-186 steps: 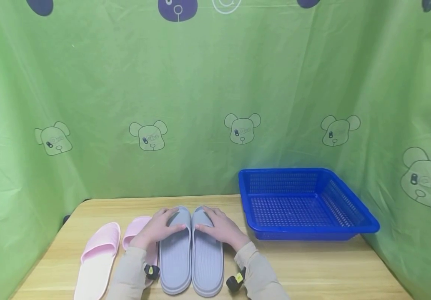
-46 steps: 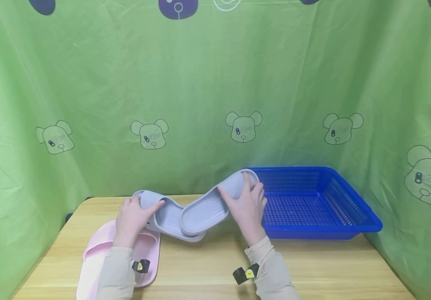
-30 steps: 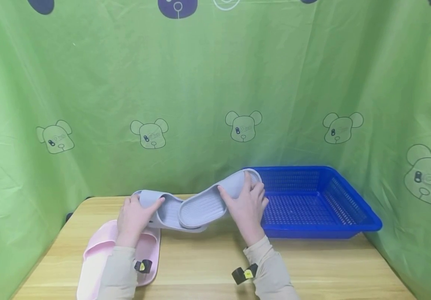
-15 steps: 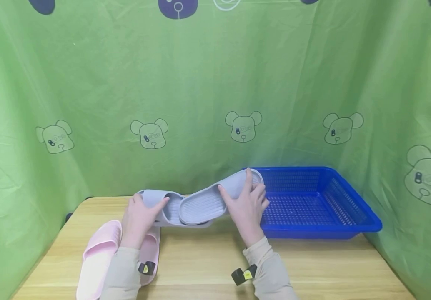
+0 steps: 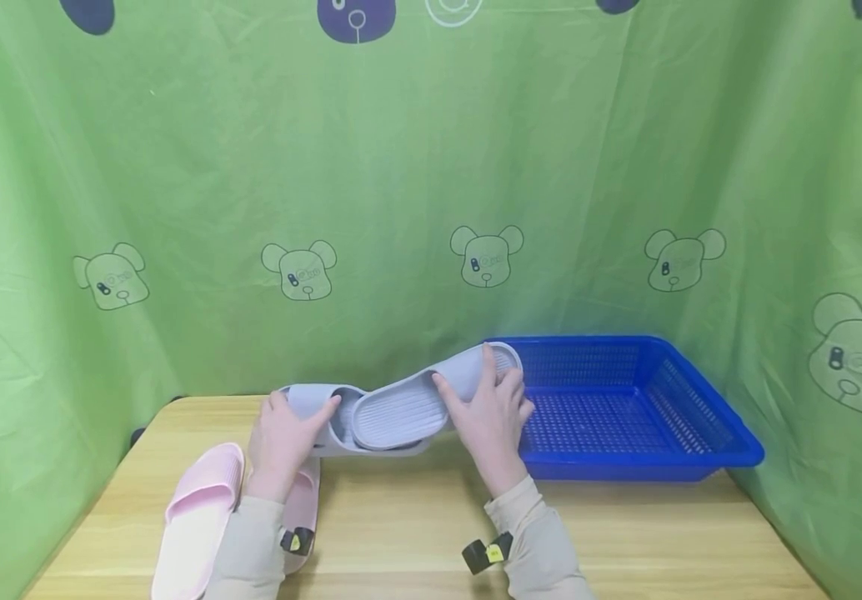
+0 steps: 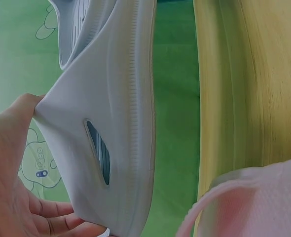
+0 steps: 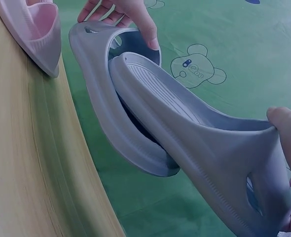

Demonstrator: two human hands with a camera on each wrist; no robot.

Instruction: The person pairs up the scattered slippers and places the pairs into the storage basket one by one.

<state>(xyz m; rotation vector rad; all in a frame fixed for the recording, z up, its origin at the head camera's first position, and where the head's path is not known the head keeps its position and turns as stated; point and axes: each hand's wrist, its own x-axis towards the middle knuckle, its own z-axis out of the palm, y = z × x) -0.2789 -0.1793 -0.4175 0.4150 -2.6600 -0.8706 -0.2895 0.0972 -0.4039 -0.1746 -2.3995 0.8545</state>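
Two grey-blue slide slippers are held up above the table, heels pointing at each other. My left hand [image 5: 281,437] grips the toe strap of the left slipper [image 6: 121,94], thumb at the strap's opening and fingers at the toe. The right slipper [image 5: 397,412] slants up to the right, with my right hand [image 5: 493,417] gripping its strap, thumb at the strap edge. Its heel lies over the left slipper's footbed, reaching close to that strap, as the right wrist view shows. A pink slipper [image 5: 302,508] lies below my left forearm, partly hidden by it.
Another pink slipper [image 5: 189,533] with a pale footbed lies at the left of the wooden table [image 5: 401,533]. A blue mesh basket [image 5: 626,460] stands at the back right, just beyond my right hand. Green curtain [image 5: 401,167] hangs behind and at both sides.
Both grey-blue slippers, first flat side by side on the table, are now lifted and turned heel to heel. Over the last second the left one levels out and shifts slightly right under the other.
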